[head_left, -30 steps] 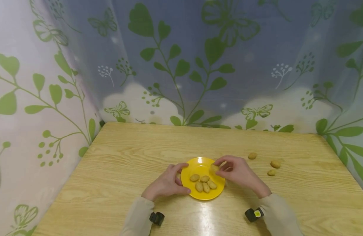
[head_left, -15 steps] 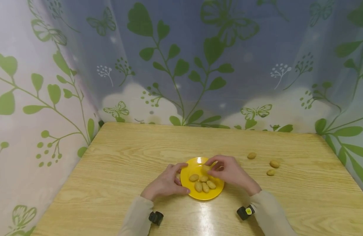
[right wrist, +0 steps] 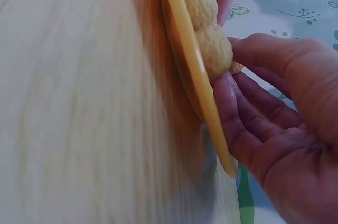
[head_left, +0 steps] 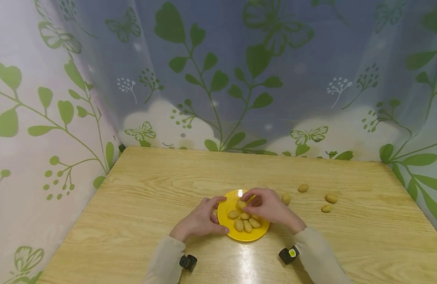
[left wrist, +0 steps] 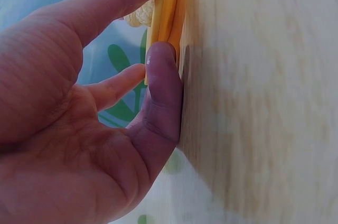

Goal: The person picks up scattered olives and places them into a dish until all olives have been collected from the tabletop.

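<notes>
A round yellow plate (head_left: 223, 225) lies on the table with several small, wrinkled, yellow-brown oval pieces (head_left: 239, 225) grouped on it. They look walnut-like; their exact kind is unclear. My left hand (head_left: 197, 223) grips the plate's left rim, thumb in front and fingers behind; in the left wrist view, fingertips (left wrist: 160, 57) bear on its edge. Over the far part of the plate, my right hand (head_left: 266, 205) pinches one oval piece (head_left: 241, 204) between thumb and fingers. Seen from the right wrist, the hand is close above the rim, beside other oval pieces (right wrist: 214, 49).
To the right of the plate, several more oval pieces (head_left: 303, 188) lie loose on the wooden table (head_left: 169, 173), one close behind the right hand (head_left: 286, 198). A leaf-patterned cloth (head_left: 218, 79) hangs along the back and left sides.
My right hand has moved left across the plate, carrying the pinched oval piece. Its shift uncovers a loose piece on the table. The left hand stays on the plate's rim.
</notes>
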{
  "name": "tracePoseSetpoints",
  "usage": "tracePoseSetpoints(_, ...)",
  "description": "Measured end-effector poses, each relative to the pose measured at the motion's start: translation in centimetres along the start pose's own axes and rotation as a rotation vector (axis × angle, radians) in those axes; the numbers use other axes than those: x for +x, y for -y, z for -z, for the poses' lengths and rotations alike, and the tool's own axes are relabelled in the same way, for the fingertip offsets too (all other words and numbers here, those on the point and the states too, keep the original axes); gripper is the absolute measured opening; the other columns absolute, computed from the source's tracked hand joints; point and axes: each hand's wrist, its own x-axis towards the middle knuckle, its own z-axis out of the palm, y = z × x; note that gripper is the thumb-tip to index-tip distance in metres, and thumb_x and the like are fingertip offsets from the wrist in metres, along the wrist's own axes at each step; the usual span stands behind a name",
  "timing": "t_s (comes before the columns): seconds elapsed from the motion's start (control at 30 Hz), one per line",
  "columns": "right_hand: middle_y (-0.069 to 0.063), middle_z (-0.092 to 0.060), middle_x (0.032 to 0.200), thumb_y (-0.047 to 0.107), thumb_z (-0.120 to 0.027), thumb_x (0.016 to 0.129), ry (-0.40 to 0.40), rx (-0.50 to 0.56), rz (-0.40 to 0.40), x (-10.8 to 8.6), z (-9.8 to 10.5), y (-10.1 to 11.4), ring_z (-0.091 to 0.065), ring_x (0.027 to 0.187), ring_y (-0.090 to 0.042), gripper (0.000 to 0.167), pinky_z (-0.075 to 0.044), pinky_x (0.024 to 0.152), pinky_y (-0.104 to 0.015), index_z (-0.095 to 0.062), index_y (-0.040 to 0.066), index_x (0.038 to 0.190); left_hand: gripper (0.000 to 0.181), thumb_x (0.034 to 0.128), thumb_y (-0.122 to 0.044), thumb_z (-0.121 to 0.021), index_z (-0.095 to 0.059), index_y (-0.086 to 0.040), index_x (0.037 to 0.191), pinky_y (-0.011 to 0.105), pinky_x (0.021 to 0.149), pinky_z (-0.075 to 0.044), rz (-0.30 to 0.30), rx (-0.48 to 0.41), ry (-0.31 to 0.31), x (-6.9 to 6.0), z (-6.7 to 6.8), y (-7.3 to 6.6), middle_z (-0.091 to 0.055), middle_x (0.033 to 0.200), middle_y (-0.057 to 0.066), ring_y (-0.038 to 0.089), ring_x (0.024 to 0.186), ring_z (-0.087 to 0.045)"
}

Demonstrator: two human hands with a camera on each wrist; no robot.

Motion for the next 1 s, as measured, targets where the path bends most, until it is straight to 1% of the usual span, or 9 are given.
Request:
tracePoseSetpoints(0.13, -0.001, -0.076, 0.108, 0.017, -0.080, 0.089, 0.020, 0.004, -0.018, 0.21, -0.25, 0.36, -0.070, 0.089, -0.012, 0.021, -0.056, 0.079, -0.024, -0.075, 0.017, 0.110, 0.090, 0.0778, -0.029, -0.090, -0.043, -0.020, 0.154, 0.027, 0.078, -0.051, -0.004, -0.007, 0.000, -0.12, -0.02, -0.06, -0.046, 0.133, 0.015, 0.013, 0.084, -0.061)
tracePoseSetpoints(0.4, 0.000, -0.075, 0.101, 0.020, -0.079, 0.090, 0.046, -0.010, -0.013, 0.67, -0.63, 0.36, -0.068, 0.085, -0.011, 0.015, -0.055, 0.077, -0.024, -0.075, 0.017, 0.105, 0.090, 0.0777, -0.029, -0.090, -0.043, -0.020, 0.154, 0.025, 0.077, -0.051, 0.001, -0.013, 0.003, -0.11, -0.06, -0.06, -0.046, 0.132, 0.014, 0.013, 0.085, -0.061)
tracePoseSetpoints(0.53, 0.002, -0.075, 0.099, 0.022, -0.078, 0.091, 0.061, -0.023, -0.019, 0.85, -0.76, 0.35, -0.068, 0.084, -0.009, 0.014, -0.054, 0.077, -0.024, -0.076, 0.019, 0.105, 0.090, 0.0780, -0.029, -0.090, -0.042, -0.020, 0.154, 0.026, 0.079, -0.052, 0.000, -0.012, 0.001, -0.03, -0.07, 0.10, -0.046, 0.132, 0.014, 0.013, 0.086, -0.062)
tracePoseSetpoints(0.67, 0.002, -0.076, 0.101, 0.024, -0.077, 0.093, 0.082, -0.030, -0.011, 0.89, -0.82, 0.34, -0.068, 0.086, -0.008, 0.015, -0.054, 0.079, -0.024, -0.077, 0.019, 0.106, 0.090, 0.0777, -0.029, -0.090, -0.043, -0.021, 0.154, 0.025, 0.079, -0.052, 0.000, -0.015, -0.001, 0.00, -0.09, 0.18, -0.046, 0.133, 0.015, 0.012, 0.085, -0.062)
tracePoseSetpoints(0.8, -0.001, -0.077, 0.105, 0.023, -0.075, 0.094, 0.095, -0.018, 0.000, 0.72, -0.73, 0.47, -0.070, 0.089, -0.010, 0.017, -0.055, 0.080, -0.023, -0.077, 0.016, 0.109, 0.089, 0.0777, -0.028, -0.090, -0.043, -0.020, 0.153, 0.025, 0.078, -0.052, -0.003, -0.019, 0.000, 0.01, -0.15, 0.24, -0.046, 0.133, 0.016, 0.013, 0.084, -0.062)
tracePoseSetpoints(1.0, -0.002, -0.077, 0.109, 0.024, -0.074, 0.094, 0.073, -0.022, -0.009, 0.44, -0.56, 0.64, -0.072, 0.095, -0.014, 0.017, -0.057, 0.081, -0.025, -0.076, 0.017, 0.110, 0.089, 0.0778, -0.029, -0.090, -0.043, -0.020, 0.153, 0.026, 0.079, -0.053, -0.010, -0.007, -0.004, 0.05, -0.16, 0.26, -0.046, 0.132, 0.014, 0.012, 0.085, -0.062)
